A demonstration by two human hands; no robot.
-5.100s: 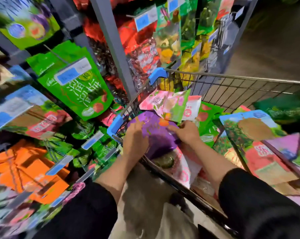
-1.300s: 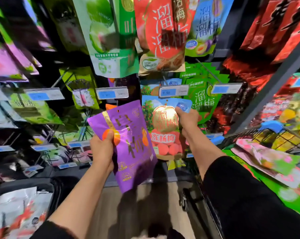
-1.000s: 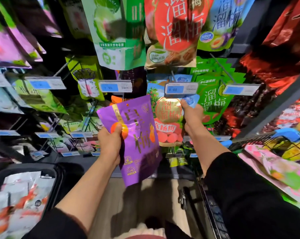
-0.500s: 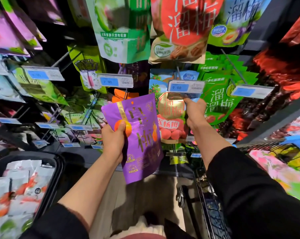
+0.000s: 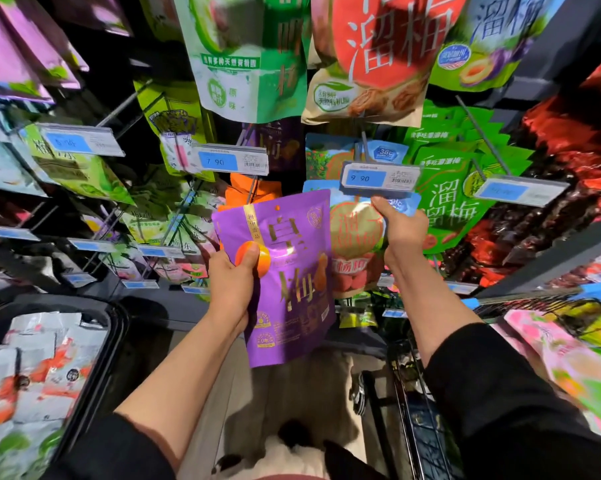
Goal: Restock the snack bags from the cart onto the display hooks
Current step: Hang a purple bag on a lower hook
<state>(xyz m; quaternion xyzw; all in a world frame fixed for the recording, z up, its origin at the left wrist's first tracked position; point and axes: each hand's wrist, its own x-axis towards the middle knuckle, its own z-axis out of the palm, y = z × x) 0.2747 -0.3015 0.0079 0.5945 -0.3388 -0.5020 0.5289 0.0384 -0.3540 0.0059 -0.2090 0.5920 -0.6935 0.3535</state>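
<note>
My left hand (image 5: 232, 282) grips a purple snack bag (image 5: 292, 289) by its left edge and holds it upright in front of the display. My right hand (image 5: 401, 230) pinches the top right of a blue-topped bag with a red fruit picture (image 5: 356, 244), just under the hook's 9.90 price tag (image 5: 378, 177). More bags of that kind hang behind it on the same hook (image 5: 364, 143). A dark purple bag (image 5: 278, 143) hangs further back behind the 7.90 tag (image 5: 231, 160). The cart (image 5: 590, 317) stands at the right with pink and green bags.
Green bags (image 5: 455, 202) hang right of my right hand, red bags (image 5: 576, 174) beyond them. Large bags (image 5: 371, 57) hang overhead. A dark bin (image 5: 95, 344) of white packets sits at lower left. Low hooks with small bags (image 5: 174, 237) fill the left.
Since five seconds ago I have lifted the purple bag from the cart to the display. In the last second my right hand has risen to the blue-topped bag's top under the price tag.
</note>
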